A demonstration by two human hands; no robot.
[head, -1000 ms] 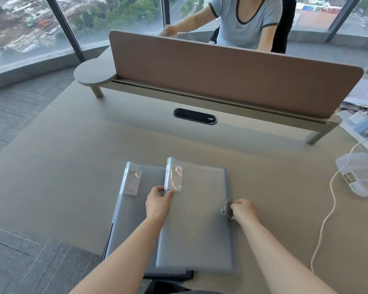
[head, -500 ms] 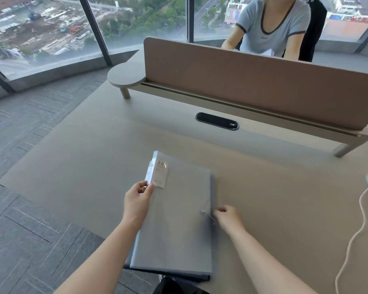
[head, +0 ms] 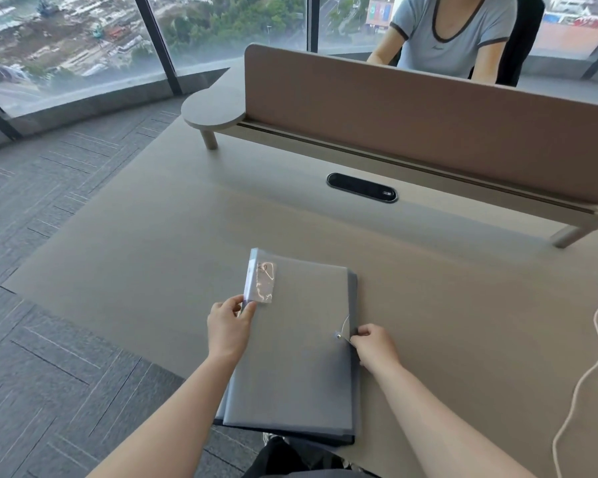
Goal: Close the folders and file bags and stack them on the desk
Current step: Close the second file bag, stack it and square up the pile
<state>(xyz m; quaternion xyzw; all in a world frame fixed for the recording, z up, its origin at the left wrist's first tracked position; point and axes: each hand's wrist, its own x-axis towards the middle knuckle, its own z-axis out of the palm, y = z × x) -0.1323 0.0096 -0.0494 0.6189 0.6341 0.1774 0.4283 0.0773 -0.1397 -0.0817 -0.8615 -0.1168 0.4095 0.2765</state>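
Observation:
A stack of grey translucent folders (head: 297, 357) lies closed on the beige desk (head: 152, 243), near its front edge, hanging slightly over it. A clear label pocket (head: 261, 277) sits at the top folder's far left corner. My left hand (head: 230, 327) pinches the folder's left edge just below that pocket. My right hand (head: 373, 343) grips the thin elastic cord (head: 345, 324) beside the small metal button (head: 339, 337) on the folder's right edge.
A brown divider panel (head: 428, 122) on a low shelf crosses the back of the desk, with a person seated behind it. A black cable port (head: 361, 188) lies in the desk's middle. A white cable (head: 587, 374) trails along the right. Carpet floor lies to the left.
The top folder, offset to the right a second ago, now lies squared over the one beneath. My left hand stays on the left edge; my right hand shifted to the cord at the button.

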